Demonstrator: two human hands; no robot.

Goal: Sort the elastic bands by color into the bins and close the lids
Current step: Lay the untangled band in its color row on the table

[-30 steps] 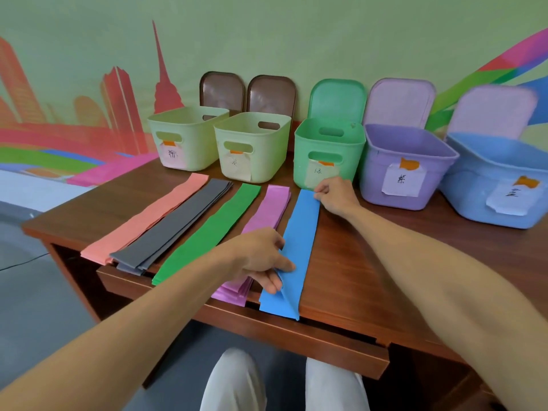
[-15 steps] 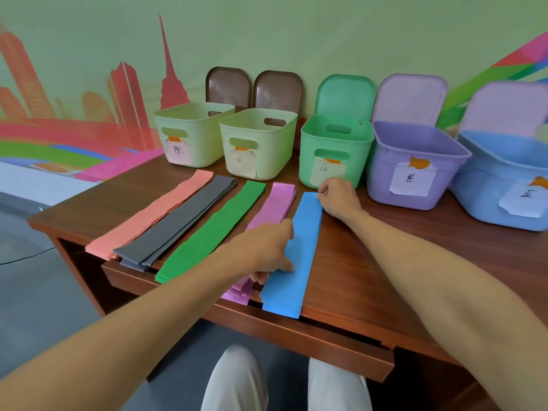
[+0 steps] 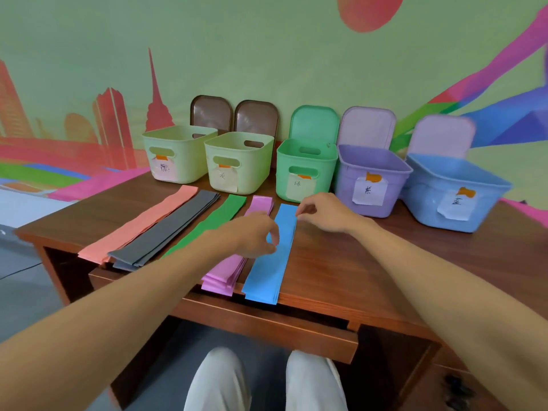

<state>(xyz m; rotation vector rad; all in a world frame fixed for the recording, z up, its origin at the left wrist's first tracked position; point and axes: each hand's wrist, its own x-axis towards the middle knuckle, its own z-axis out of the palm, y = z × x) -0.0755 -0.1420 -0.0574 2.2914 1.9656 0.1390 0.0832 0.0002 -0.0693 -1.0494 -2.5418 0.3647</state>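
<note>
Five stacks of flat elastic bands lie side by side on the wooden desk (image 3: 341,262): salmon (image 3: 133,229), grey (image 3: 166,235), green (image 3: 222,215), pink (image 3: 225,271) and blue (image 3: 267,274). My left hand (image 3: 255,235) reaches over the pink stack and pinches the left edge of the top blue band near its middle. My right hand (image 3: 323,212) pinches the far right corner of the same blue band. Behind the bands stand five open bins: two pale green (image 3: 178,152) (image 3: 237,164), green (image 3: 305,170), purple (image 3: 370,179) and blue (image 3: 453,191).
Each bin carries a paper label, and its lid stands upright behind it against the painted wall. The near ends of the pink and blue stacks hang over the desk's front edge above a drawer (image 3: 267,324). My knees show below.
My left hand has slid up the blue band from its near end toward the middle. My right hand has risen slightly at the far corner, fingers now pinching. The camera has tilted up.
</note>
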